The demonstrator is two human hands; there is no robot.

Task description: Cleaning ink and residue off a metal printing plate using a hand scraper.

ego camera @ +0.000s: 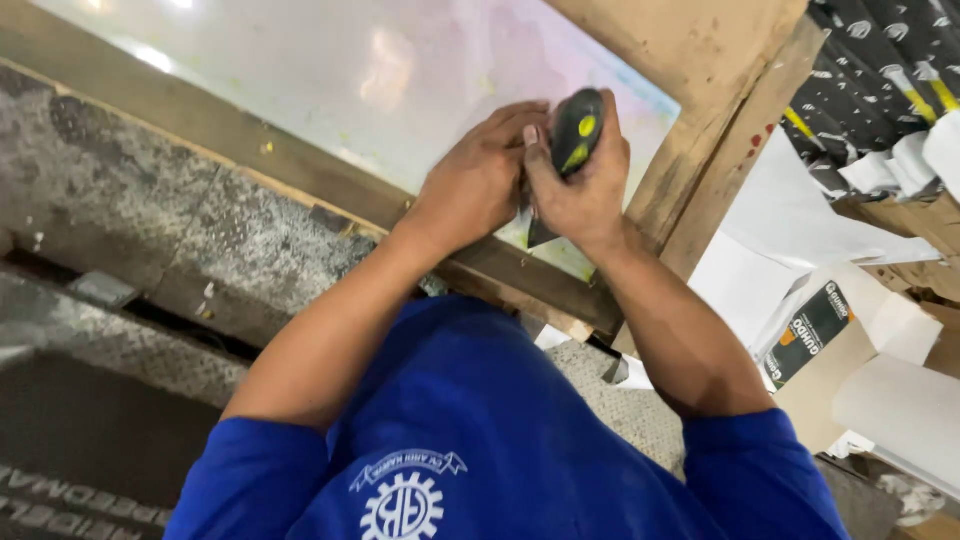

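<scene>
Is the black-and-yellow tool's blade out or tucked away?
Out: a dark pointed blade sticks down from the tool in the right hand, reaching the wooden frame.

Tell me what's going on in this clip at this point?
A person in a blue shirt works with both hands at the near edge of a wooden frame holding a pale, glossy sheet. The right hand grips a black tool with yellow marks, its tip pressed down by the frame's inner edge. The left hand lies against it, steadying. Paper sheets and a carton lie to the right.
</scene>
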